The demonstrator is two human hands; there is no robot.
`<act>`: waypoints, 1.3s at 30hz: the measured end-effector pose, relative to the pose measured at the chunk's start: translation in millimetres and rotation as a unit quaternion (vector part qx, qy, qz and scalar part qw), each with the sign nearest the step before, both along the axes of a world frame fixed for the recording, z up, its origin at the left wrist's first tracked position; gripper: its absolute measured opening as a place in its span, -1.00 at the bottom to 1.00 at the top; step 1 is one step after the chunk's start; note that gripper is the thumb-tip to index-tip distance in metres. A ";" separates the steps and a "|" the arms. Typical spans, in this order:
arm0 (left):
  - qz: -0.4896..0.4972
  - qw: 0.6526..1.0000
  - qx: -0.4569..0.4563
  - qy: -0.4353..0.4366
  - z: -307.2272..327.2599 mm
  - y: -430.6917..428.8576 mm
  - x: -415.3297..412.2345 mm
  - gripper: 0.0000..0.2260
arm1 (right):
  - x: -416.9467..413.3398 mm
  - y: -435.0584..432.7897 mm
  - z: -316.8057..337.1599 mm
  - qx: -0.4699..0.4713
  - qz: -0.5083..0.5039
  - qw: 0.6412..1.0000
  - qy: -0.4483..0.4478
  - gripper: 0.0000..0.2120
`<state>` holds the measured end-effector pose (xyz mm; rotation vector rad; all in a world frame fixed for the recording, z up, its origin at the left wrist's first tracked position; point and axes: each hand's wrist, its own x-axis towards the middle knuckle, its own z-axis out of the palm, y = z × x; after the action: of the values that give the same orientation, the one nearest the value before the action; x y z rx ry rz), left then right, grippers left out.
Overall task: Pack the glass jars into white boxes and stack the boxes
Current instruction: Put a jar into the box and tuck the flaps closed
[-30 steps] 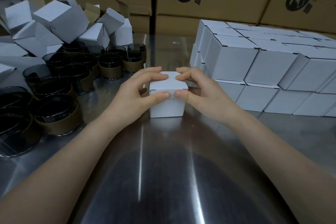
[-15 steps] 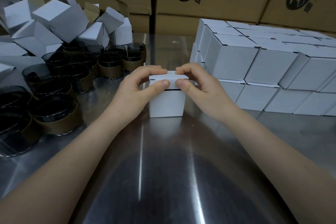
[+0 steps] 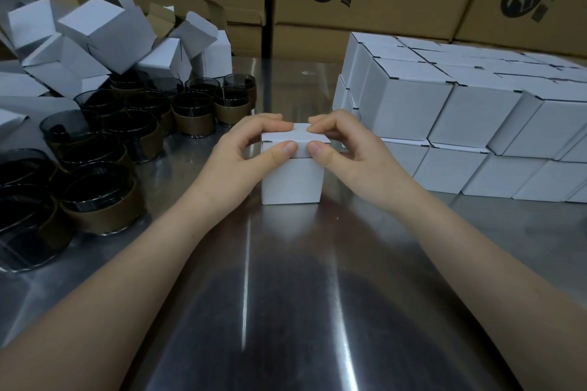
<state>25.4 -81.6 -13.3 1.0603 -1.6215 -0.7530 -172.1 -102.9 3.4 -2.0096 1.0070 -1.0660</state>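
Left hand (image 3: 236,162) and right hand (image 3: 347,152) pinch lid of white box (image 3: 292,181), upright on steel table (image 3: 286,295); stacked boxes (image 3: 444,117) right.

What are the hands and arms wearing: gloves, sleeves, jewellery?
Nothing worn shows. Left hand and right hand are bare: no gloves, rings or tape. Left forearm and right forearm are bare to the frame edge, with no sleeves, watch or wristband. Nails are short and unpainted.
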 end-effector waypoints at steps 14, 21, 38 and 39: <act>-0.020 0.999 0.018 0.025 4.8 3.3 -2.3 -0.80 | -1.2 1.6 4.0 0.030 0.002 1.000 -0.004 -0.79; -0.025 0.999 0.031 0.029 4.2 3.1 -1.2 -0.81 | 0.7 3.0 6.1 0.065 0.015 0.997 -0.032 -0.90; -0.044 0.995 0.075 0.043 5.4 6.1 -8.9 -0.68 | 5.0 5.2 9.4 0.112 -0.004 0.992 -0.059 -0.89; -0.043 0.995 0.079 0.053 5.6 6.0 -10.1 -0.66 | 5.6 5.4 10.0 0.117 -0.007 0.991 -0.062 -0.87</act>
<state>15.3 -75.5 -7.6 1.0483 -1.5454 -0.9924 -166.4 -97.4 13.3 -1.7306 1.0295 -1.0164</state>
